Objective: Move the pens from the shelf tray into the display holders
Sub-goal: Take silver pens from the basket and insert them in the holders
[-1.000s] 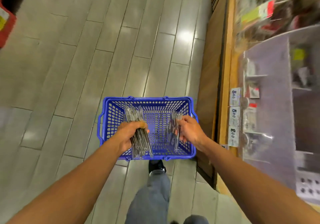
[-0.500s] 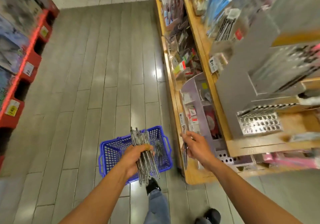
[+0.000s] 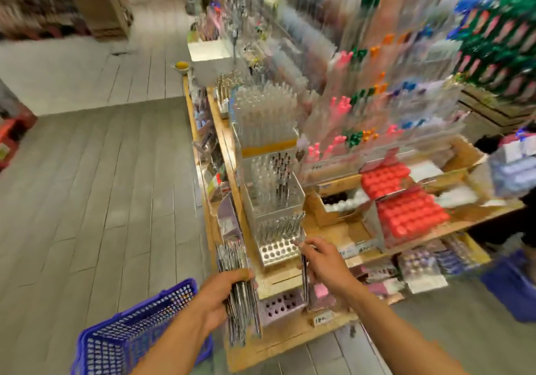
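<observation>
I'm looking down a shop aisle with grey plank floor (image 3: 95,189) and a wooden shelf (image 3: 293,342) of stationery, much of it blurred. My left hand (image 3: 222,295) has its grip curled round a thick bundle of pens (image 3: 240,296), held upright just in front of the shelf edge. My right hand (image 3: 323,261) grips a smaller bunch of pens (image 3: 304,273) pointing down. Just beyond that hand stands a perforated display holder (image 3: 277,251), partly filled; clear holders (image 3: 274,197) stand further back. Below my left forearm sits a blue basket (image 3: 124,342) on the floor.
</observation>
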